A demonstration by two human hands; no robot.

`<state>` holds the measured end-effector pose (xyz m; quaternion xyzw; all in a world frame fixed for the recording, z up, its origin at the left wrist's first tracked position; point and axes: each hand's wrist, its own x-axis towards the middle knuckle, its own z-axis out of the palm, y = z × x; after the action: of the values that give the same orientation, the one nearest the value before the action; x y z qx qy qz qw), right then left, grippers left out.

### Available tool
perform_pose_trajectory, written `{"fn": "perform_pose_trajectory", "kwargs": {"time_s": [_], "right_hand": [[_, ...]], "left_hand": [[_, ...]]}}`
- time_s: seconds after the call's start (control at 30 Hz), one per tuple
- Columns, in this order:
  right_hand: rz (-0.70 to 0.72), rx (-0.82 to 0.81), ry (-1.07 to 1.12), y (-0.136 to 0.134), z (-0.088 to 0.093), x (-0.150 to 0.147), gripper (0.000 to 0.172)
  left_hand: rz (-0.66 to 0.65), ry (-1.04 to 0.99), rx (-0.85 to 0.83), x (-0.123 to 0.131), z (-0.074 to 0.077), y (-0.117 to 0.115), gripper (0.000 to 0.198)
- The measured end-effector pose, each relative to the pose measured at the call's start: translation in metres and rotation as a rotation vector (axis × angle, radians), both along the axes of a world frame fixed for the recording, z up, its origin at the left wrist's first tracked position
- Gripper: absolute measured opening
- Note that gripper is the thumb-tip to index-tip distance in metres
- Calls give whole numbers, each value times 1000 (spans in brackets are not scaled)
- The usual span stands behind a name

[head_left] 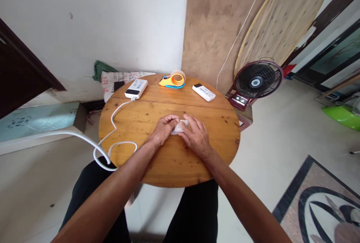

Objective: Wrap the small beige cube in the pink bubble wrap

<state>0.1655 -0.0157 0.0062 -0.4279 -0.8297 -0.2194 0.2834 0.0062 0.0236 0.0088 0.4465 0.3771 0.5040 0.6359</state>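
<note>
A small, clear plastic case (177,132) with pale contents rests at the middle of the round wooden table (157,164). My left hand (165,128) pinches its left edge, fingers bent and closed. From the right, my right hand (196,135) grips the same case between thumb and fingers. Both hands cover much of it, so its exact kind cannot be made out.
A white power bank (137,88) with a white cable (113,119) plugged in lies back left. Another white power bank (204,92) lies back right, with an orange tape dispenser (174,80) between them. A fan (255,81) stands beyond the table's right edge.
</note>
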Motion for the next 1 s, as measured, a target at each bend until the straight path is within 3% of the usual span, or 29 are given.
{"fn": "perform_pose_trajectory", "kwargs": {"time_s": [0.3,0.6,0.73,1.0], "right_hand": [[26,-18,21,-2,3,-1,22],[7,12,38,1,2,0,21],[8,-11,30,1,2,0,22],[23,-41,9,1,0,-1,24]], "left_hand": [[-6,32,53,0,-2,0,30],[25,247,285,0,-14,4,27],[62,341,354,-5,-12,4,26],[67,136,97,-3,-3,2,38]]}}
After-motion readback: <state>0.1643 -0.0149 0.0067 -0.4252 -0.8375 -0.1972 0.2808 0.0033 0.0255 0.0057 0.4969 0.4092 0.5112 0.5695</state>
